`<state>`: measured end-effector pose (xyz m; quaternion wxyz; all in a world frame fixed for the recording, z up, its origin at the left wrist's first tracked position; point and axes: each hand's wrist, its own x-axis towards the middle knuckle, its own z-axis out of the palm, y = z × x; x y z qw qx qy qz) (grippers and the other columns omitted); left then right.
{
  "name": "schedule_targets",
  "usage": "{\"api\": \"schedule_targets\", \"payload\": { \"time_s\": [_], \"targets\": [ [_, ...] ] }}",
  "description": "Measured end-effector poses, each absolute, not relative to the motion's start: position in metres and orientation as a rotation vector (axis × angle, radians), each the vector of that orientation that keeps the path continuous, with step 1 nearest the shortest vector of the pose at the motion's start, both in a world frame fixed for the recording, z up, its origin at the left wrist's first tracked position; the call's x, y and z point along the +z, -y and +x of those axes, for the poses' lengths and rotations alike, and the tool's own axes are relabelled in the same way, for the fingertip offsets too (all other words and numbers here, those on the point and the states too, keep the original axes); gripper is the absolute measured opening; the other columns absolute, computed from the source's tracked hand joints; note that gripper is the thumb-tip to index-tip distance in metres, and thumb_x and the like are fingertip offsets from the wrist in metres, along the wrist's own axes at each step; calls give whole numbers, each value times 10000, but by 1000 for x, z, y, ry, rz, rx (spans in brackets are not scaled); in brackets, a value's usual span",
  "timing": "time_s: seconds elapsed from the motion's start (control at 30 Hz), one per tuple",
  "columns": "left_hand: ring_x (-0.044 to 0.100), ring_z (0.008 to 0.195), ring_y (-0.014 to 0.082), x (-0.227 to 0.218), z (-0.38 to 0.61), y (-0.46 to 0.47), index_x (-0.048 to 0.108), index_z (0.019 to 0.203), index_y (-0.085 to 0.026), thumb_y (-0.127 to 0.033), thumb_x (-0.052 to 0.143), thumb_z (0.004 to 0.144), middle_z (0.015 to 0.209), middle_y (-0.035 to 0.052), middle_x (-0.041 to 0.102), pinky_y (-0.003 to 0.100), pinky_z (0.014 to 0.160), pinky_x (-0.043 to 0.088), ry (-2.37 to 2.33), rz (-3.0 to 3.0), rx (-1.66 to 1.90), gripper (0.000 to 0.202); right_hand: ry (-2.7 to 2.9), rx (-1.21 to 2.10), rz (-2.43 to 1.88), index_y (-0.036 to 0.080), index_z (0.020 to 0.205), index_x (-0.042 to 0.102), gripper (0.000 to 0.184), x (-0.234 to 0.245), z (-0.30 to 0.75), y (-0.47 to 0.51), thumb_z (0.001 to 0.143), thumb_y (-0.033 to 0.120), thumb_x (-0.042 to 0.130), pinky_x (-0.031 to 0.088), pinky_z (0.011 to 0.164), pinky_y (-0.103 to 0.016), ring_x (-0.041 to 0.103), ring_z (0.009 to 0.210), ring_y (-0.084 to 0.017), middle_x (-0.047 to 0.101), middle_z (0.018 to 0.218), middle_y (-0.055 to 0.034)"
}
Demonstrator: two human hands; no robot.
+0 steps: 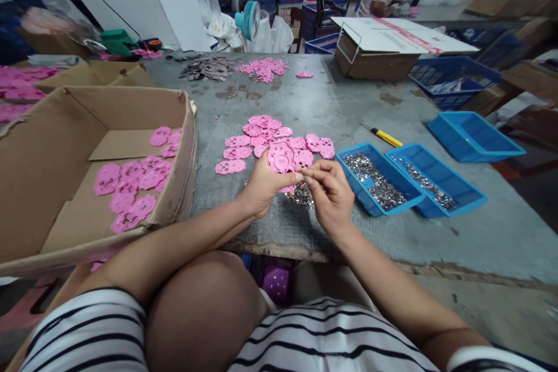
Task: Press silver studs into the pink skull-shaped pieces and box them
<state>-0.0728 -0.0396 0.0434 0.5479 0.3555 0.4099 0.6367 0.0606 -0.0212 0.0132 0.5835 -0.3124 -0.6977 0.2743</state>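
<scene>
Near the bench's point(270, 235) front edge, the carton point(56, 107) bounds the left side and two trays point(412, 204) point(468, 204) the right; bare surface shows between the pink pile point(259, 128) and the back edge. The left hand point(261, 186) holds a pink piece point(281, 157) upright by its left and lower rim, above metal bits point(303, 196). The right hand's point(332, 195) fingers pinch narrowly at its lower right; what they grip I cannot tell.
</scene>
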Motion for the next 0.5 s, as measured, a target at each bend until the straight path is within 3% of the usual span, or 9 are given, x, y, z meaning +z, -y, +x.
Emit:
{"api": "schedule_targets", "payload": {
  "time_s": [0.17, 0.33, 0.5],
  "targets": [
    [611, 823, 136, 43, -73, 39, 532, 989, -169, -147, 856, 471, 904, 3, 653, 261, 756, 515, -984, 844, 1537, 611, 1653, 587, -705, 331, 972, 748, 238, 13, 61, 22, 864, 169, 611, 495, 754, -375, 575, 831, -178, 610, 876, -20],
    [595, 720, 132, 43, -73, 40, 524, 993, -179, -158, 809, 516, 856, 2, 648, 232, 604, 492, -1047, 874, 1499, 556, 1641, 617, -732, 322, 965, 750, 214, 13, 61, 23, 866, 195, 608, 501, 758, -388, 576, 846, -188, 617, 881, -29],
    [599, 771, 137, 43, -73, 39, 539, 977, -171, -135, 775, 514, 877, 8, 645, 236, 647, 499, -1079, 895, 1545, 521, 1577, 719, -716, 336, 937, 759, 207, 14, 60, 25, 849, 199, 631, 499, 771, -378, 575, 863, -184, 620, 869, -20]
  ]
}}
